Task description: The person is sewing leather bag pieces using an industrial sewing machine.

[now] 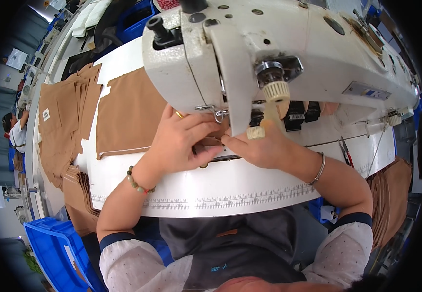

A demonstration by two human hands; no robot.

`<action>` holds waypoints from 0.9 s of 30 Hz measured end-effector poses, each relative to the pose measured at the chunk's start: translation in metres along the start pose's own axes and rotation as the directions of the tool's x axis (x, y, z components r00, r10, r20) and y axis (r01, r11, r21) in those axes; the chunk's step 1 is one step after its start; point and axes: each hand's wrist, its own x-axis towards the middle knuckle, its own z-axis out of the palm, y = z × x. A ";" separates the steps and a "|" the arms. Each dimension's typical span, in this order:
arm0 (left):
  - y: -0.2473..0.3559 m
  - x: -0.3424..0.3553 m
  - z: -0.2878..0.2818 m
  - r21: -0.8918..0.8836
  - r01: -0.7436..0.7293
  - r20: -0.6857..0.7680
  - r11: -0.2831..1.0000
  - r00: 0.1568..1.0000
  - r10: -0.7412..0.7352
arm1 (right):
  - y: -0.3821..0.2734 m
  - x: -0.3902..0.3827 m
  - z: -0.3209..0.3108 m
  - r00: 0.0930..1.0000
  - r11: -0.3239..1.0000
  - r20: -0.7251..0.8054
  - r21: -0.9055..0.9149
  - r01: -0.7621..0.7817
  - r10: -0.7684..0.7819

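Observation:
A white sewing machine (196,63) fills the upper middle, and both my hands work below its needle end. My left hand (174,143) has its fingers bent over a bit of brown fabric (126,114), with the thumb curled toward the index finger. Most of that panel spreads flat to the left of the hand, and a pale line runs along its near edge. Close against the left fingertips, my right hand (262,148) pinches at the same fabric. The machine's front plate and tension knob partly cover the right fingers, and the needle itself is hidden.
Stacked brown pieces (65,112) lie at the left of the white table (211,197); more hang at its left and right ends. Red-handled scissors (346,153) rest right of my right forearm. A blue crate (62,248) stands lower left. Another person (17,129) sits far left.

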 end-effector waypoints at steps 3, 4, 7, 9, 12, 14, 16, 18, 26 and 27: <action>0.001 -0.005 0.010 0.093 -0.131 -0.089 0.987 0.986 0.139 | -0.001 -0.001 -0.003 0.998 0.999 0.054 -0.013 -0.036 0.037; 0.001 -0.006 0.010 0.092 -0.124 -0.091 0.988 0.987 0.132 | -0.001 -0.001 -0.002 0.998 0.999 0.058 -0.008 -0.033 0.033; -0.001 -0.007 0.010 0.123 -0.263 -0.095 0.957 0.957 0.275 | 0.000 -0.003 -0.001 0.996 0.997 0.061 0.042 -0.062 0.060; -0.001 -0.009 0.013 0.159 -0.291 -0.060 0.943 0.951 0.303 | -0.002 -0.005 0.001 0.987 0.993 0.110 0.001 -0.117 0.116; 0.003 -0.009 0.009 0.208 -0.316 -0.037 0.926 0.943 0.331 | -0.004 0.000 -0.015 0.967 0.976 0.166 0.074 -0.206 0.192; 0.006 -0.009 0.006 0.217 -0.310 -0.019 0.926 0.947 0.322 | -0.004 0.001 -0.018 0.971 0.975 0.139 0.087 -0.206 0.192; 0.008 -0.008 0.004 0.223 -0.307 0.000 0.925 0.949 0.315 | -0.004 0.002 -0.020 0.974 0.973 0.112 0.099 -0.208 0.197; 0.010 -0.008 0.003 0.261 -0.325 0.030 0.909 0.944 0.329 | -0.005 0.002 -0.021 0.980 0.974 0.066 0.119 -0.195 0.188; 0.014 -0.008 -0.002 0.263 -0.322 0.068 0.909 0.946 0.316 | -0.005 0.000 -0.023 0.982 0.976 0.096 0.126 -0.177 0.165; 0.015 -0.008 -0.002 0.280 -0.322 0.078 0.904 0.947 0.313 | -0.004 0.000 -0.023 0.983 0.977 0.096 0.131 -0.170 0.158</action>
